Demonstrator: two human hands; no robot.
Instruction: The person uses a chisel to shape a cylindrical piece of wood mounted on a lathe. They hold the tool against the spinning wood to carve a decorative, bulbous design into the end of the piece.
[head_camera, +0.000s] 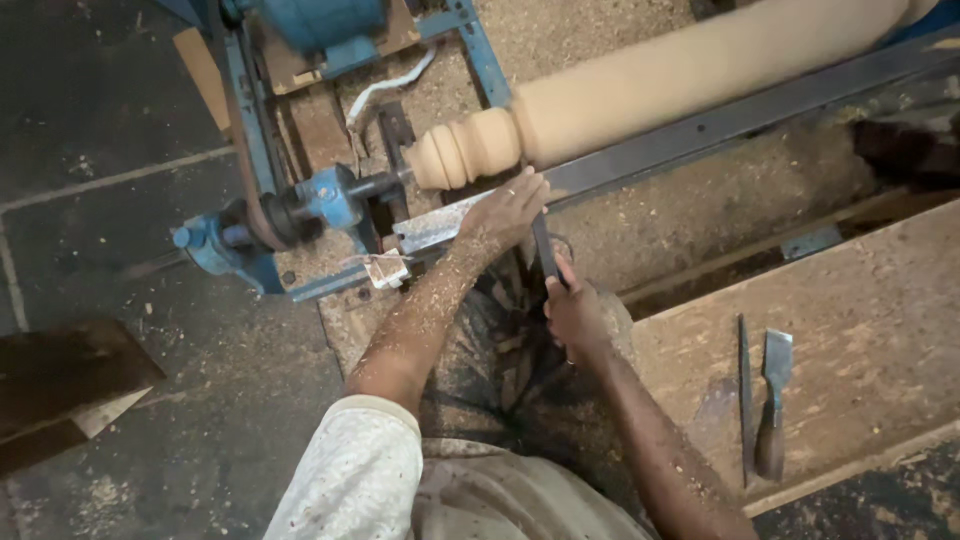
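1. Around the work: a wide chisel (773, 400) with a wooden handle lies on the wooden bench (880, 330) near its lower right edge, and a thin dark file (745, 395) lies just beside it, parallel. The blue lathe frame (250, 120) runs down the upper left, with a belt pulley (285, 218) sitting at the left end of the spindle. Sawdust covers pretty much everything under the lathe bed.
2. The wooden workpiece (640, 85) is mounted across the lathe from the centre up to the top right corner. Its left end already has a few rounded beads; the rest is a plain cylinder.
3. A long metal tool rest (700, 130) runs along just below the workpiece, between it and the hands.
4. Left hand (505, 212): arm stretched forward, palm down, fingers curled over the blade of a turning chisel (545, 255), pressing it onto the rest right below the beaded end.
5. Right hand (572, 310): pulled back closer to the body, wrapped tight around the chisel's lower part. The handle itself is hidden inside the fist.
6. No containers in view.
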